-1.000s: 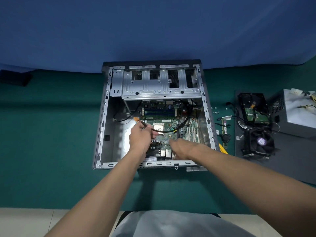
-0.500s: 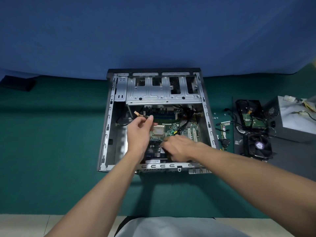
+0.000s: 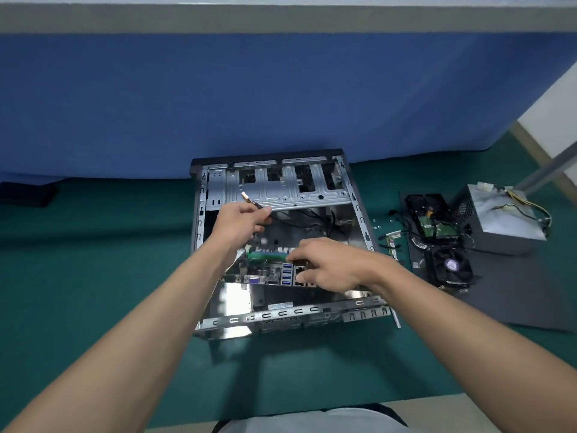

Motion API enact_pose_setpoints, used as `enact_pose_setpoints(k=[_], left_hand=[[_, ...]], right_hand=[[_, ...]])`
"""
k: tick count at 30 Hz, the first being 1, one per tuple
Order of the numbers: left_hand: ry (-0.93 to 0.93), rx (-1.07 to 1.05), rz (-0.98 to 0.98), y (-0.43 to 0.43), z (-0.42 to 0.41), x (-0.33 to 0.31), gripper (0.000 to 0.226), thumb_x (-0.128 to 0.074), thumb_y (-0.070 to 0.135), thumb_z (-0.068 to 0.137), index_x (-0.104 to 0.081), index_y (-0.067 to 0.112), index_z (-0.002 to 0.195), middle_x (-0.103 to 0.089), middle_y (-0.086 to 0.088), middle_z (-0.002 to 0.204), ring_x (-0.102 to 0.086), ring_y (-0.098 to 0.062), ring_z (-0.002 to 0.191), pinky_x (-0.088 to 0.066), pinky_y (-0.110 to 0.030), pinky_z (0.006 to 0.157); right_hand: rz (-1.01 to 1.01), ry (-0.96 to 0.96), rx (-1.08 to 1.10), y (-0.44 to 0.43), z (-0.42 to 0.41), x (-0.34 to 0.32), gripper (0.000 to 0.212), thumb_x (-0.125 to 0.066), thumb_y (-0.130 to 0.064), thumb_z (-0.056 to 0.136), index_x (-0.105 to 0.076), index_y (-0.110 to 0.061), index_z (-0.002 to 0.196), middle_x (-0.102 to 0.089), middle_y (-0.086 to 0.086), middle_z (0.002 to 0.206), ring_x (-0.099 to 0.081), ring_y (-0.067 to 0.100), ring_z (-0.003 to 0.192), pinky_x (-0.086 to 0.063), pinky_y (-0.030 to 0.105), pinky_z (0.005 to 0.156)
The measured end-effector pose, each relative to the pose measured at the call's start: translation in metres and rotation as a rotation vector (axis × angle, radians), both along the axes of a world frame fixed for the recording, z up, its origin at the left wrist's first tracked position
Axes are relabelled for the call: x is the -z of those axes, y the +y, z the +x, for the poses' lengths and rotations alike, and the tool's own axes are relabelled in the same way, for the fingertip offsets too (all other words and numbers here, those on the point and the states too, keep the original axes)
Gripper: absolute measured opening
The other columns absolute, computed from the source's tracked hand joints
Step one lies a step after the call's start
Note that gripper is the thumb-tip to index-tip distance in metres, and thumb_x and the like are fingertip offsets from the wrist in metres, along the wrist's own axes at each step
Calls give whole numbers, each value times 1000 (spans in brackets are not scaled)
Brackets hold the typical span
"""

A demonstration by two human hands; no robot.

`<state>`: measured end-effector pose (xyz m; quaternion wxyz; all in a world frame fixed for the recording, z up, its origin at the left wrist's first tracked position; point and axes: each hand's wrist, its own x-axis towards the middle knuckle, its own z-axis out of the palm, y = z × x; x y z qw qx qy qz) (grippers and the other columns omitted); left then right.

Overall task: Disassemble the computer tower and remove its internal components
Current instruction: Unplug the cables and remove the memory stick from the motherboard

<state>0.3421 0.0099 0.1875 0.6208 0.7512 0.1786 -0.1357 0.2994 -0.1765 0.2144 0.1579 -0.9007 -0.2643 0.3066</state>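
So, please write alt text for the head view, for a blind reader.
The right hand grips a tilted motherboard inside an open computer case; the left hand holds a cable up. A power supply, fan and hard drive lie beside it.

Indoor workbench, laid out for taking electronics apart; more a repair or test station than a home. The table is covered with a green cloth. A blue cloth is hung behind it as a backdrop, and a pale wall is seen above. A computer case is laid on its side, opened. Parts are set out to the right on a dark grey panel: a hard drive, a fan, a power supply with loose wires. A memory stick and small screws are laid between case and panel. A metal pole is seen far right.
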Motion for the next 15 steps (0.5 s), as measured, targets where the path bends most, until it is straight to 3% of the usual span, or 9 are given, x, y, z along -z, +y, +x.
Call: enact_pose_setpoints(k=[3,6,9,11,13,15], left_hand=[[30,2,-37,2,-6,3,16,-67,21,90,-69,6,86,-74,-3,85,-57,-7,55,-43,-22,52],[49,77,-53,7,-8,1,15,-65,20,92,-68,5,92,-75,-3,87,-60,-9,59,-45,-25,58],[25,110,-9,14,-11,-5,14,-65,21,92,-70,8,91,-75,0,88,-62,-7,62,-47,-21,58],[31,81,-37,16,-14,-8,11,-65,19,92,-70,9,91,-75,0,89,-62,-8,63,-48,-22,61],[52,35,-108,16,-21,-9,11,-66,15,90,-70,5,93,-75,-5,91,-65,-10,62,-51,-23,59],[65,-74,-237,14,-30,-8,13,-65,10,89,-68,-2,95,-74,-13,92,-67,-15,63,-53,-23,55]], right_hand=[[12,41,39,-7,-4,-15,50,-53,-29,96,-41,-14,143,-44,5,144,-42,19,130,-30,25,99],[13,86,31,-13,-6,-27,49,-53,-30,96,-43,-16,141,-52,2,138,-54,11,110,-36,20,86],[48,98,17,-21,-6,-41,47,-54,-31,96,-46,-16,139,-57,-5,128,-51,-9,83,-35,6,66],[115,110,28,-29,-5,-55,43,-55,-29,96,-50,-14,136,-60,-12,116,-50,-20,74,-35,0,63],[176,115,25,-37,-5,-72,40,-56,-27,96,-53,-13,133,-59,-18,104,-51,-19,74,-38,3,67],[248,126,15,-48,-6,-89,35,-57,-27,95,-57,-13,127,-63,-8,100,-54,-8,77,-45,19,73]])
